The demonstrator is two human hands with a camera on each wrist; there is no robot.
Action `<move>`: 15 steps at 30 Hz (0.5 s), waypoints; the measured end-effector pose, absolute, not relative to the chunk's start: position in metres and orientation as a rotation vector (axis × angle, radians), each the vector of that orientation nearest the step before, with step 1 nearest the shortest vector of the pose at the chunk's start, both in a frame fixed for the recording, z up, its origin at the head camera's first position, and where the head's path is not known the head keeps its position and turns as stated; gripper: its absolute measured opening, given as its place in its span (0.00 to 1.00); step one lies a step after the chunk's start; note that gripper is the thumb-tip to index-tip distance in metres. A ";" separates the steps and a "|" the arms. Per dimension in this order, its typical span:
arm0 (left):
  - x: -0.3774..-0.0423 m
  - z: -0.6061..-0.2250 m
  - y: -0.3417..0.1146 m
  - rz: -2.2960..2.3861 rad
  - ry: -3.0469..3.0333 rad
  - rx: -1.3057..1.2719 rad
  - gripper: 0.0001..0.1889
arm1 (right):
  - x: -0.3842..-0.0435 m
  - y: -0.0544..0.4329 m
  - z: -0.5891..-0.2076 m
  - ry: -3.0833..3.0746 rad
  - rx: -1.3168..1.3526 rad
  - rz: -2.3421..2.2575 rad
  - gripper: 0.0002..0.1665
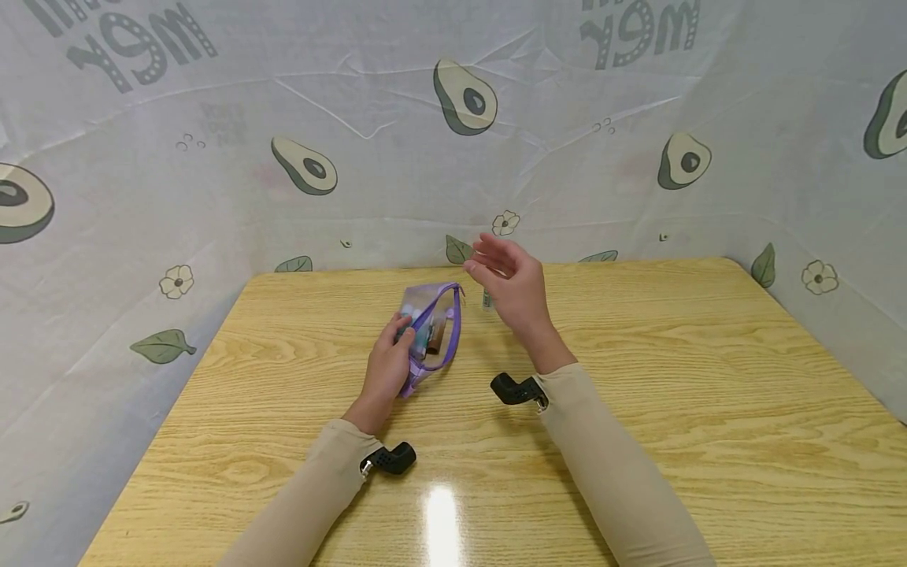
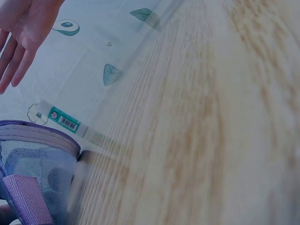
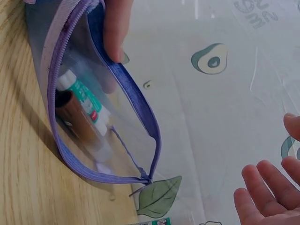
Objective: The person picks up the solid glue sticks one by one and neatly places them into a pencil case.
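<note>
My left hand [image 1: 386, 366] grips the side of a see-through pouch with a purple zip edge [image 1: 456, 331], which it holds on its side with the mouth gaping to the right. In the right wrist view, a brown cylinder [image 3: 78, 118] and a white-and-green tube [image 3: 86, 101] lie inside the pouch. The right hand [image 1: 520, 295] is raised to the right of the pouch, its fingers loosely spread and holding nothing. Just behind it stands a small clear container with a green barcode label [image 2: 64, 120], partly hidden by that hand in the head view.
A wooden table [image 1: 708, 409] spreads out under both arms. Behind it and at the sides hangs a pale sheet printed with avocados [image 1: 465, 97], meeting the table's back edge. Black curved mounts [image 1: 516, 389] stick out from both sleeves near the wrists.
</note>
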State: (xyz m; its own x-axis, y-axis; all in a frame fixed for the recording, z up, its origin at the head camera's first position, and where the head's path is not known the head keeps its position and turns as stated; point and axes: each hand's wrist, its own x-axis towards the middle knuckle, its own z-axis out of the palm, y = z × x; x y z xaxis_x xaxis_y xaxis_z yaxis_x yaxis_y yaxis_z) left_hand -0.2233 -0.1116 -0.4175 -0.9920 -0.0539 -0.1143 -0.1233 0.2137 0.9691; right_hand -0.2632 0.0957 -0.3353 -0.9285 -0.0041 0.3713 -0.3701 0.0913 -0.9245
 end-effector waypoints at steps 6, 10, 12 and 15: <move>-0.223 -0.417 -0.111 1.932 2.394 -0.184 0.27 | -0.266 0.104 -0.334 -2.078 0.347 1.899 0.32; -0.223 -0.416 -0.111 1.932 2.392 -0.179 0.27 | -0.268 0.109 -0.332 -2.067 0.326 1.901 0.32; -0.222 -0.416 -0.111 1.932 2.391 -0.183 0.27 | -0.268 0.111 -0.331 -2.061 0.319 1.898 0.32; -0.222 -0.416 -0.111 1.937 2.389 -0.184 0.27 | -0.268 0.113 -0.331 -2.053 0.309 1.892 0.32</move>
